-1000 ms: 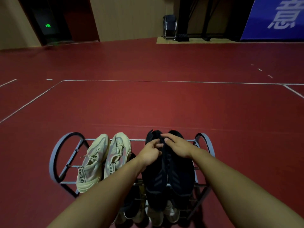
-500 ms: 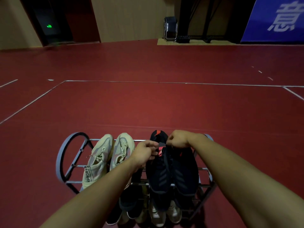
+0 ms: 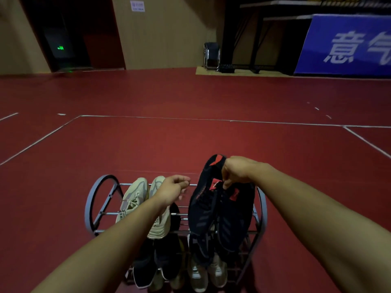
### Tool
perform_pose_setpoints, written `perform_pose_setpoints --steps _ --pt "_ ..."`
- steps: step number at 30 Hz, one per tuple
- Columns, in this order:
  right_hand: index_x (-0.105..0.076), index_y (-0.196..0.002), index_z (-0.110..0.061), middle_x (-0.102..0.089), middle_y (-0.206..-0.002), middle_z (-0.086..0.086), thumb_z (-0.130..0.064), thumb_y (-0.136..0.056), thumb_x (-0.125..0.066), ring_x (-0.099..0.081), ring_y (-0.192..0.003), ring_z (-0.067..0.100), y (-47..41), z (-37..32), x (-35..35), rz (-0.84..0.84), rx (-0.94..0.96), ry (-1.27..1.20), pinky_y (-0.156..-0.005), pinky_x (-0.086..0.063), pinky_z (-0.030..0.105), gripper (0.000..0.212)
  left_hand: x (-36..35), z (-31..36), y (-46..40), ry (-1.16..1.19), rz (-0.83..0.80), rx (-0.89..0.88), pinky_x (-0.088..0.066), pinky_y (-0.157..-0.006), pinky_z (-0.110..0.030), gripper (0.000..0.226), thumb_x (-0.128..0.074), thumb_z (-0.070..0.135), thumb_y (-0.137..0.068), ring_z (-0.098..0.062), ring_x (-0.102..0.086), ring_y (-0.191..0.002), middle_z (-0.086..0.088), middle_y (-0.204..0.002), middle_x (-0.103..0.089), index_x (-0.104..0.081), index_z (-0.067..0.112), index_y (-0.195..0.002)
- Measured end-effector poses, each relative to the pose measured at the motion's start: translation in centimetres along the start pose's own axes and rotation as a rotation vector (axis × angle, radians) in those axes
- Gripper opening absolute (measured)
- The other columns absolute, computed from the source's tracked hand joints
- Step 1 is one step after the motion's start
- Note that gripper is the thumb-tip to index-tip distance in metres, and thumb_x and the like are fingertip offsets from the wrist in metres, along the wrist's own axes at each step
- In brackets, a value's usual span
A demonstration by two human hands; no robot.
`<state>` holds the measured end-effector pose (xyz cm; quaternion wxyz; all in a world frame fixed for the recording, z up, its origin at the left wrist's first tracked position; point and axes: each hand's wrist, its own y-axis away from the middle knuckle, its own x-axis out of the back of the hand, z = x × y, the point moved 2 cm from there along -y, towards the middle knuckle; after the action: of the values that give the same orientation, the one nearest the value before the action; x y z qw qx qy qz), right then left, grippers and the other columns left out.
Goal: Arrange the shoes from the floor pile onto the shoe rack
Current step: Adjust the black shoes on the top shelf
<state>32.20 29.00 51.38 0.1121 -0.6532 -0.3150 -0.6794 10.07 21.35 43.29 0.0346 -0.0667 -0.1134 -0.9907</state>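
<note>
The metal shoe rack (image 3: 96,199) holds beige sneakers (image 3: 135,199) beside the black sneakers (image 3: 220,212), which the right hand (image 3: 238,170) pinches by their heels, probably to square them, while the left hand (image 3: 172,188) hovers loosely curled, holding nothing.

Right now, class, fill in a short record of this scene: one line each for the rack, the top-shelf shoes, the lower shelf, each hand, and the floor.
rack: grey metal shoe rack with round ends, standing on the floor
top shelf, left: pair of cream sneakers
top shelf, right: pair of black shoes with red marks, toes toward the camera
lower shelf: dark shoes and pale shoes, partly hidden
left hand: fingers loosely curled, holding nothing, between the two pairs
right hand: gripping the black shoes at their heel end
floor: red court floor with white lines
</note>
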Motion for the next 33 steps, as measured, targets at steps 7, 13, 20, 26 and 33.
perform_pose_setpoints --steps 7,13,20,26,33 --pt "-0.072 -0.092 -0.025 -0.066 -0.096 -0.008 -0.056 -0.079 -0.069 -0.051 -0.095 0.016 3.6 -1.1 1.9 0.129 0.023 0.222 -0.08 -0.029 0.032 0.034 0.0 2.5 2.7 0.006 -0.003 -0.042 -0.044 -0.053 -0.02 0.019 -0.054 0.006 -0.101 -0.01 -0.056 -0.07 -0.006 -0.099 -0.063 -0.066 0.006 -0.116" --pt "-0.064 -0.082 -0.023 -0.066 -0.084 -0.005 -0.058 -0.082 -0.065 -0.056 -0.082 0.021 5.6 -1.5 2.2 0.221 -0.104 0.07 -0.086 -0.038 0.037 0.035 0.3 3.9 4.1 -0.052 0.042 -0.165 -0.051 -0.086 -0.028 0.019 -0.057 0.01 -0.1 -0.015 -0.065 -0.09 -0.008 -0.108 -0.071 -0.068 0.007 -0.116" --pt "-0.052 -0.065 -0.018 -0.052 -0.062 0.002 -0.049 -0.087 -0.066 -0.047 -0.058 0.024 6.0 -2.4 0.5 0.278 -0.273 -0.281 -0.054 -0.036 0.032 0.04 0.5 4.0 4.6 -0.13 0.121 -0.239 -0.049 -0.087 -0.027 0.016 -0.062 0.024 -0.099 -0.022 -0.066 -0.103 -0.009 -0.109 -0.07 -0.068 0.014 -0.11" --pt "-0.029 -0.052 -0.019 -0.026 -0.049 0.0 -0.042 -0.09 -0.064 -0.028 -0.046 0.023 4.3 -2.2 -5.2 0.45 -0.404 -0.515 -0.05 -0.025 0.029 0.056 -1.2 0.8 3.9 -0.274 0.045 -0.154 -0.046 -0.093 -0.029 0.027 -0.063 0.028 -0.098 -0.019 -0.061 -0.109 -0.002 -0.117 -0.065 -0.063 0.013 -0.121" --pt "-0.038 -0.05 -0.017 -0.038 -0.045 0.002 -0.033 -0.089 -0.069 -0.036 -0.043 0.023 1.7 -3.2 -13.3 0.486 -0.65 -0.818 -0.05 -0.034 0.029 0.052 -2.7 -3.9 3.3 -0.4 -0.064 -0.089 -0.047 -0.1 -0.029 0.043 -0.063 0.031 -0.098 -0.018 -0.058 -0.117 -0.004 -0.131 -0.06 -0.055 0.011 -0.135"
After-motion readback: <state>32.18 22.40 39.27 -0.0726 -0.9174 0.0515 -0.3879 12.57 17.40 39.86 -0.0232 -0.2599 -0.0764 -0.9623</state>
